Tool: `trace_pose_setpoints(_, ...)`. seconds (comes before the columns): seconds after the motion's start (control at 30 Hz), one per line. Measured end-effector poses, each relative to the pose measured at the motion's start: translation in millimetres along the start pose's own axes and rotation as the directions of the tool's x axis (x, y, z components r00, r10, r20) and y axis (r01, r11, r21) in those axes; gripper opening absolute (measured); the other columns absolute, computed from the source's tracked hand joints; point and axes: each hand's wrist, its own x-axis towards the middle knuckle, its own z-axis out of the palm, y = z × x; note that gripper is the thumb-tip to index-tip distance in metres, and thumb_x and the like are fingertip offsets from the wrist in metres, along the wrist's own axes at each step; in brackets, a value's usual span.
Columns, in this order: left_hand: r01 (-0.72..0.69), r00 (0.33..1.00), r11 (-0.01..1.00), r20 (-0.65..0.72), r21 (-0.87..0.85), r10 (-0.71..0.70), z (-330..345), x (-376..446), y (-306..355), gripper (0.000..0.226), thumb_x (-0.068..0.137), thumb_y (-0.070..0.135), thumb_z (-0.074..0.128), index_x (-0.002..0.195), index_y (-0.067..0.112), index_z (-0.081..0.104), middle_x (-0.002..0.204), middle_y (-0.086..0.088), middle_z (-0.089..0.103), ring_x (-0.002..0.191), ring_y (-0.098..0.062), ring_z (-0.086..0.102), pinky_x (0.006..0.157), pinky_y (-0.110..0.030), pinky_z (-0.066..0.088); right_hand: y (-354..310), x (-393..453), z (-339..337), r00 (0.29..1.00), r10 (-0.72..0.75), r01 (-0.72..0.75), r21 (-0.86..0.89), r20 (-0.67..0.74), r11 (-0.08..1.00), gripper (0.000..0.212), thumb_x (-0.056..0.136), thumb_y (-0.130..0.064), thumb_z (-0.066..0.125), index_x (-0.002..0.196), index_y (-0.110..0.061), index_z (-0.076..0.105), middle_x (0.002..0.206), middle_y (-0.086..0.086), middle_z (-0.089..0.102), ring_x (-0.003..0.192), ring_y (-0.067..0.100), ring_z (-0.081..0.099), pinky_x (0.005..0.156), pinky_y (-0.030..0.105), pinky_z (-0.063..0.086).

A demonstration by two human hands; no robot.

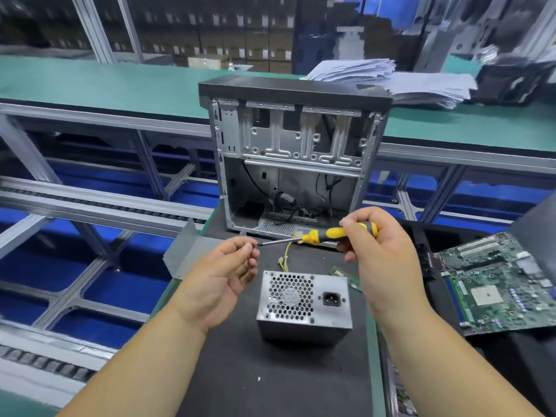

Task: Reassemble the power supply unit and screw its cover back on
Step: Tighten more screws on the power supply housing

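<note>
Above the worktop, a screwdriver is gripped by the right hand, its tip pinched by the left hand; its shaft runs left-right. Below, the power supply unit stands closed, fan grille facing up. Screwing appears still to be done.

A green-topped bench on aluminium framing is running across the room. Stacked papers are lying on it. Shelving is standing behind.

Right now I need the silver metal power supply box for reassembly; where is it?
The silver metal power supply box sits centre on the black mat, below both hands.
</note>
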Motion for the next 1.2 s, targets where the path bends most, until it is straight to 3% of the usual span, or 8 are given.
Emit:
trace_pose_setpoints(0.27,-0.033,0.999,0.999,0.001,0.043,0.033,47,-26,-38,0.01,0.079,0.014,0.063,0.088,0.011,0.068,0.076,-0.001,0.064,0.063,-0.006,0.059,0.059,-0.016,0.053,-3,-23,-61,0.995,-0.092,0.095,-0.077,0.048,0.992,0.014,0.086,-0.041,0.056,0.083,-0.028,0.058,0.063,-0.002,0.053,0.06,0.022,0.05,0.054,0.032,0.045)
trace_pose_setpoints(0.53,-0.063,0.992,0.995,-0.102,0.071,0.07,52,-46,-51,0.012,0.077,0.015,0.064,0.088,0.011,0.068,0.077,-0.001,0.067,0.064,-0.006,0.06,0.06,-0.015,0.053,1,-39,-77,0.965,-0.174,0.2,-0.123,0.197,0.972,0.011,0.094,-0.024,0.06,0.085,-0.028,0.056,0.065,-0.006,0.051,0.052,0.004,0.04,0.048,0.012,0.034)
trace_pose_setpoints(0.7,-0.045,0.983,0.994,-0.175,0.097,0.061,34,-41,-39,0.007,0.084,0.011,0.063,0.089,0.009,0.068,0.076,-0.001,0.068,0.064,-0.007,0.061,0.06,-0.015,0.053,-4,-38,-56,0.923,-0.198,0.275,-0.205,0.329,0.939,0.018,0.095,-0.013,0.057,0.091,-0.031,0.056,0.084,-0.013,0.056,0.078,0.002,0.052,0.062,0.005,0.04)
trace_pose_setpoints(0.77,-0.064,0.981,0.983,-0.169,0.175,0.094,25,-38,-33,0.01,0.091,0.006,0.059,0.087,0.01,0.068,0.076,0.0,0.068,0.066,-0.007,0.06,0.062,-0.014,0.053,-4,-35,-45,0.932,-0.183,0.252,-0.196,0.314,0.948,0.017,0.095,-0.015,0.058,0.09,-0.031,0.056,0.081,-0.013,0.055,0.074,-0.001,0.051,0.058,0.002,0.039)
trace_pose_setpoints(0.87,-0.112,0.978,0.95,-0.134,0.293,0.157,14,-32,-22,0.015,0.093,0.003,0.057,0.086,0.009,0.068,0.072,0.001,0.069,0.062,-0.006,0.06,0.061,-0.013,0.051,-4,-28,-30,0.958,-0.155,0.203,-0.189,0.243,0.961,0.005,0.095,-0.029,0.059,0.092,-0.031,0.056,0.075,-0.01,0.057,0.06,0.004,0.047,0.053,0.01,0.039)
trace_pose_setpoints(1.03,-0.173,0.983,0.903,0.011,0.393,0.183,1,-16,-5,0.012,0.094,0.002,0.057,0.092,0.007,0.069,0.079,-0.004,0.073,0.073,-0.008,0.066,0.069,-0.015,0.052,-13,-17,-10,0.98,-0.132,0.162,-0.21,0.149,0.964,0.005,0.094,-0.033,0.059,0.092,-0.036,0.056,0.081,-0.011,0.065,0.072,0.02,0.059,0.07,0.048,0.053)
trace_pose_setpoints(1.1,-0.202,0.979,0.886,0.084,0.416,0.184,-6,-8,1,0.015,0.095,0.006,0.057,0.103,0.009,0.069,0.095,-0.005,0.074,0.088,-0.011,0.069,0.079,-0.018,0.054,-17,-11,-5,0.981,-0.14,0.168,-0.221,0.137,0.961,0.006,0.094,-0.031,0.06,0.092,-0.035,0.056,0.08,-0.012,0.065,0.071,0.021,0.059,0.068,0.043,0.053)
trace_pose_setpoints(1.2,-0.22,0.975,0.828,0.135,0.515,0.175,-21,9,1,0.021,0.097,0.016,0.058,0.114,0.025,0.067,0.113,0.002,0.071,0.108,-0.007,0.064,0.093,-0.021,0.049,-23,-1,-2,0.977,-0.179,0.207,-0.323,0.112,0.924,0.007,0.093,-0.028,0.06,0.092,-0.032,0.055,0.077,-0.002,0.058,0.059,0.013,0.05,0.051,0.018,0.042)
